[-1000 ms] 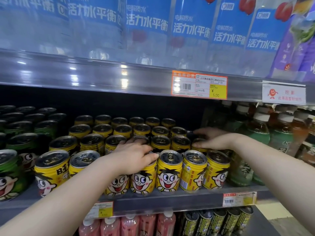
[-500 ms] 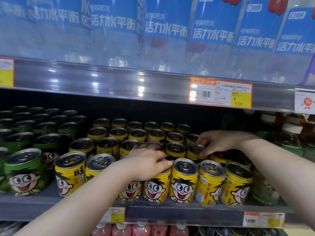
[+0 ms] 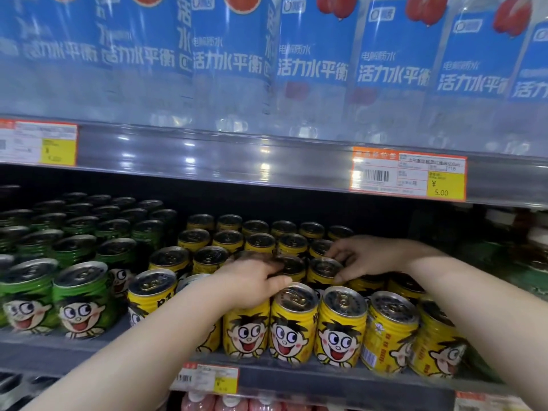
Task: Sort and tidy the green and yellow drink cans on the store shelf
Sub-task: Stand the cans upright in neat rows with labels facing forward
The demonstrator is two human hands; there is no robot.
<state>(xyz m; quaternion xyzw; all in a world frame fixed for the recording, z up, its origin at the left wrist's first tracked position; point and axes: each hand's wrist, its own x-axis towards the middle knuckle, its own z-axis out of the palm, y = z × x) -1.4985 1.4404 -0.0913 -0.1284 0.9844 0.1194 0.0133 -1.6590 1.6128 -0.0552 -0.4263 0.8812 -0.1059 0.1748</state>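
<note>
Two bare arms are shown. The left forearm [image 3: 142,351] and the right forearm [image 3: 480,301] are seen uncovered as far as can be seen. The left hand [image 3: 249,281] and the right hand [image 3: 372,258] are bare as well. The left fingers [image 3: 271,264] are blurred.

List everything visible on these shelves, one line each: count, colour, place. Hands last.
yellow cans: many, in rows; yellow with a cartoon face; middle shelf, centre and right
green cans: many, in rows; green with the same face; middle shelf, left of the yellow ones
bottles: one row; clear with blue labels; top shelf
price tags: four; orange and yellow; two on the upper shelf rail, two on the lower
pink bottles: a few tops; pink; shelf below
blurred bottles: count unclear; greenish, white caps; middle shelf, far right
left hand: one; curled over the top of a front-row yellow can
right hand: one; pinches the top of a second-row yellow can
</note>
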